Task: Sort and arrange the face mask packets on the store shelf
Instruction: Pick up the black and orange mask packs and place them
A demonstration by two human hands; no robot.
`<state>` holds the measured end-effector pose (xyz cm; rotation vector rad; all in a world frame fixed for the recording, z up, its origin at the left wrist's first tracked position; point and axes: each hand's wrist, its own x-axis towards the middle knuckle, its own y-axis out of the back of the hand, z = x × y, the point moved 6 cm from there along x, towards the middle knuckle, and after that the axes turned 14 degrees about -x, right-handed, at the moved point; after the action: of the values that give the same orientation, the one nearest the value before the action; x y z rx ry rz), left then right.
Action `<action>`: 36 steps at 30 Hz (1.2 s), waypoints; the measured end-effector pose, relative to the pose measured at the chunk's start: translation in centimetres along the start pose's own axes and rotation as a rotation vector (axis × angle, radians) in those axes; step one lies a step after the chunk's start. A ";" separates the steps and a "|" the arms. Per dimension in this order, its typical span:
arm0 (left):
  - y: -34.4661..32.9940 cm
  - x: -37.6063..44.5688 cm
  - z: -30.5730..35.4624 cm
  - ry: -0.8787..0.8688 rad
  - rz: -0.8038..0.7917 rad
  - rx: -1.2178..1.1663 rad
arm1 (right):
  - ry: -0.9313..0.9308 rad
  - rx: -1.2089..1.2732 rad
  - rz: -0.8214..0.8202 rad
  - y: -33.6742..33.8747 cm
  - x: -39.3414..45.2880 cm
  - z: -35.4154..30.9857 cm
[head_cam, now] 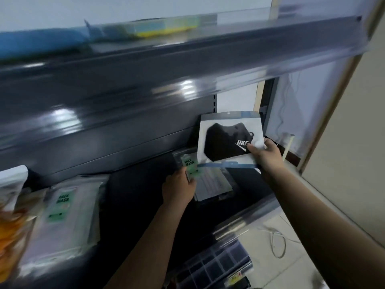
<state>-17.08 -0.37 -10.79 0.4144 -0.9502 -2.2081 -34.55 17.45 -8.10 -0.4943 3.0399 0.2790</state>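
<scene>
Black mask packet (229, 138): right of centre in the frame, I see it held up off the shelf, face toward me, long axis roughly level, tipped slightly, white logo near its right edge.
Right hand (263, 152): gripping that packet at its lower right corner, thumb on the front.
Green-label packet (190, 165): centre frame, standing nearly upright, "FACE MASK" text reading top-down, long axis vertical.
Left hand (179, 188): closed round the green-label packet's lower part; beside it a grey packet (214, 184) lies flat.
Shelf (133, 197): dark deck, I'm seeing it run from lower left to centre right; blurred upper shelf (145, 65) crosses the top.
Flat stack (66, 215): lower left, clear packets with green "FACE MASK" labels lying on the deck; orange packets (10, 236) at the far left edge.
Room: pale tiled floor (291, 257) lower right with a white cable (277, 243) on it.
Upper shelf load: blue and yellow packs (156, 28), too blurred to read.
</scene>
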 end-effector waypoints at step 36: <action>13.0 -18.3 -6.3 0.153 0.954 -0.546 | 0.114 0.223 -0.767 -12.3 -8.9 -2.2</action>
<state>5.33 2.84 -5.25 -0.1264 -0.3014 -1.4228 -22.20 8.33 -7.38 -1.6017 2.6551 -0.1291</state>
